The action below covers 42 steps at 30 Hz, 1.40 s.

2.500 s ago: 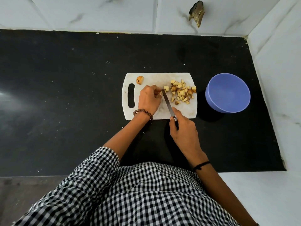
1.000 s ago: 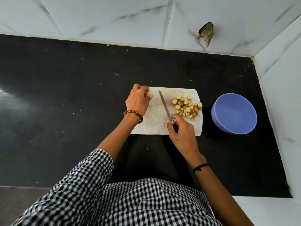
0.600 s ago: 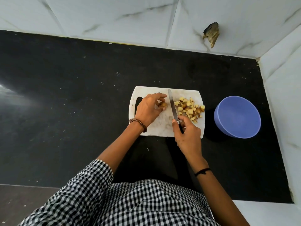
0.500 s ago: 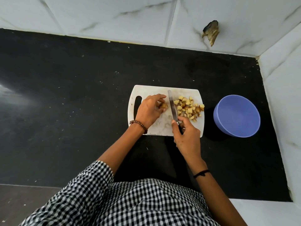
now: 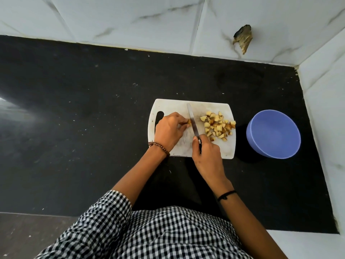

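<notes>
Head view, looking down. White cutting board lies flat on a black countertop, its handle slot at the left end.

Left hand sits on the left half of the board, knuckles up, wrist bent slightly, forearm running down-left to a checked sleeve. Its fingers are curled and the fingertips pinch a small fruit piece against the board, so this hand is grasping that piece. A beaded bracelet sits at the wrist.

Right hand is at the near edge of the board, fist closed round the knife handle, thumb up on the left side near the blade base. The handle is mostly hidden in the hand. The blade runs away from the person, tip close to the far edge of the board, edge down, just right of the pinched piece and touching or nearly touching it; cannot tell which. A black band circles the right wrist.

Pile of diced pieces lies on the right half of the board, right of the blade, apart from it.

Blue bowl stands on the counter just right of the board, not touching it. White marble tiles behind, with a broken hole in one tile.
</notes>
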Available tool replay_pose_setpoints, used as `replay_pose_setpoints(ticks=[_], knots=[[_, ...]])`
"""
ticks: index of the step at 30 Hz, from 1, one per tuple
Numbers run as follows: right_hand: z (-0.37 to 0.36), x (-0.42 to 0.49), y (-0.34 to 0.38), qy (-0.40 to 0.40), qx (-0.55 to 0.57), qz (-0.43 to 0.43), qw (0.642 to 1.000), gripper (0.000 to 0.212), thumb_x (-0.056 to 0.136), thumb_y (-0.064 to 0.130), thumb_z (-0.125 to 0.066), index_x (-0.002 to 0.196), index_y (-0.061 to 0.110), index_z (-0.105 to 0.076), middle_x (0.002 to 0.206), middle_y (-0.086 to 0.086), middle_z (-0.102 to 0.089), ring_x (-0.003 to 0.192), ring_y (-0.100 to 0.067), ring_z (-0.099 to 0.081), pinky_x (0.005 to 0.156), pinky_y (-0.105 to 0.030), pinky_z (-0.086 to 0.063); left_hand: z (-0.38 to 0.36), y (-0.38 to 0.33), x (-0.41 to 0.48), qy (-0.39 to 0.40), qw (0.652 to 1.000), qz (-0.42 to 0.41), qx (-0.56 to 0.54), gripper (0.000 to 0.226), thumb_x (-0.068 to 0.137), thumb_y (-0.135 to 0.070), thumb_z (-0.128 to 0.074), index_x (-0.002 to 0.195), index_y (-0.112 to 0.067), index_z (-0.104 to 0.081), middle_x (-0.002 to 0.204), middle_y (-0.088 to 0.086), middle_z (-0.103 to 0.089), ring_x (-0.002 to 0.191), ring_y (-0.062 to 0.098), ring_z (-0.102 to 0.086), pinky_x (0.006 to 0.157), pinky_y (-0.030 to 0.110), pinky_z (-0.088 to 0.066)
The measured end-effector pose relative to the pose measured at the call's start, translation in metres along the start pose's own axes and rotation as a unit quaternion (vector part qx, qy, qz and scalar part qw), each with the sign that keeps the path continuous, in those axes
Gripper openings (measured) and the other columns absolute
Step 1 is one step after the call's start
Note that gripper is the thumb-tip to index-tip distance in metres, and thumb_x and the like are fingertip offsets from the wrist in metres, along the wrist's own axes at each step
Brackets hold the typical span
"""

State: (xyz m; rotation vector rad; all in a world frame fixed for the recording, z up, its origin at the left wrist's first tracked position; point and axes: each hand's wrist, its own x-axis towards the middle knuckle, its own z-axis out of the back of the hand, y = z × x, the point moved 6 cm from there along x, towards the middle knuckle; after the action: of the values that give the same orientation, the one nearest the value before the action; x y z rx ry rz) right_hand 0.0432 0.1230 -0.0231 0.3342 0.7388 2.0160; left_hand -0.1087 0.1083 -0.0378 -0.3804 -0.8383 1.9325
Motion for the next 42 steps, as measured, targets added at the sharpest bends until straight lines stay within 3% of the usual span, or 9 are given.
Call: replay_pose_setpoints(ticks=[6, 13, 22, 28, 32, 37, 42], knots=[[-0.001, -0.002, 0.005, 0.021, -0.043, -0.01, 0.999, 0.032, 0.107, 0.031, -0.035, 0.112, 0.006, -0.055, 0.077, -0.007, -0.06, 0.068, -0.03, -0.063, 0.057, -0.041, -0.051, -0.001, -0.006, -0.004, -0.026, 0.999, -0.012, 0.04, 0.012, 0.084, -0.013, -0.071, 0.094, -0.01, -0.076, 0.092, 0.001, -0.07, 0.075, 0.019, -0.066, 0.063, 0.033, -0.057], [-0.002, -0.006, 0.01, 0.023, -0.07, -0.015, 0.997, 0.035, 0.108, 0.031, -0.03, 0.118, 0.007, -0.053, 0.079, -0.006, -0.061, 0.068, -0.028, -0.064, 0.056, -0.036, -0.05, 0.0, -0.012, -0.005, -0.023, 0.998, -0.022, 0.059, 0.014, 0.084, -0.008, -0.068, 0.096, -0.01, -0.076, 0.09, 0.003, -0.069, 0.071, 0.021, -0.065, 0.059, 0.034, -0.055], [-0.012, -0.009, 0.019, 0.029, -0.202, -0.024, 0.979, 0.033, 0.107, 0.027, -0.032, 0.121, 0.003, -0.049, 0.081, -0.012, -0.068, 0.068, -0.035, -0.069, 0.052, -0.038, -0.049, 0.002, -0.019, -0.006, -0.008, 0.997, -0.027, 0.067, 0.019, 0.086, -0.009, -0.067, 0.104, -0.007, -0.074, 0.093, 0.006, -0.068, 0.073, 0.023, -0.065, 0.059, 0.022, -0.042], [-0.017, -0.007, 0.019, 0.042, -0.217, -0.028, 0.975, 0.031, 0.107, 0.023, -0.035, 0.121, -0.001, -0.049, 0.084, -0.015, -0.069, 0.07, -0.037, -0.07, 0.051, -0.038, -0.047, 0.0, -0.016, -0.006, -0.018, 0.997, -0.035, 0.069, 0.019, 0.078, 0.0, -0.071, 0.096, -0.008, -0.076, 0.084, 0.007, -0.067, 0.065, 0.025, -0.064, 0.054, 0.03, -0.052], [-0.018, -0.006, 0.018, 0.048, -0.22, -0.031, 0.974, 0.03, 0.106, 0.019, -0.035, 0.12, -0.003, -0.049, 0.086, -0.018, -0.069, 0.073, -0.04, -0.07, 0.053, -0.039, -0.048, 0.0, -0.019, -0.006, -0.018, 0.997, -0.049, 0.059, 0.02, 0.078, 0.002, -0.072, 0.097, -0.003, -0.075, 0.083, 0.009, -0.067, 0.066, 0.026, -0.064, 0.058, 0.03, -0.055], [-0.022, 0.012, 0.02, 0.096, -0.215, -0.044, 0.971, 0.024, 0.107, 0.017, -0.03, 0.123, 0.003, -0.042, 0.103, -0.019, -0.068, 0.092, -0.039, -0.068, 0.065, -0.04, -0.046, -0.004, -0.016, -0.006, -0.009, 0.997, -0.051, 0.056, 0.019, 0.076, 0.002, -0.073, 0.095, -0.002, -0.075, 0.084, 0.011, -0.067, 0.068, 0.027, -0.065, 0.061, 0.037, -0.058], [-0.023, 0.033, 0.026, 0.152, -0.177, -0.087, 0.969, 0.034, 0.106, 0.019, -0.029, 0.136, 0.005, -0.036, 0.12, -0.021, -0.061, 0.109, -0.039, -0.061, 0.083, -0.045, -0.047, -0.003, -0.012, -0.004, -0.018, 0.998, -0.04, 0.044, 0.009, 0.076, -0.003, -0.074, 0.085, -0.004, -0.076, 0.081, 0.012, -0.066, 0.064, 0.029, -0.064, 0.056, 0.04, -0.057]])
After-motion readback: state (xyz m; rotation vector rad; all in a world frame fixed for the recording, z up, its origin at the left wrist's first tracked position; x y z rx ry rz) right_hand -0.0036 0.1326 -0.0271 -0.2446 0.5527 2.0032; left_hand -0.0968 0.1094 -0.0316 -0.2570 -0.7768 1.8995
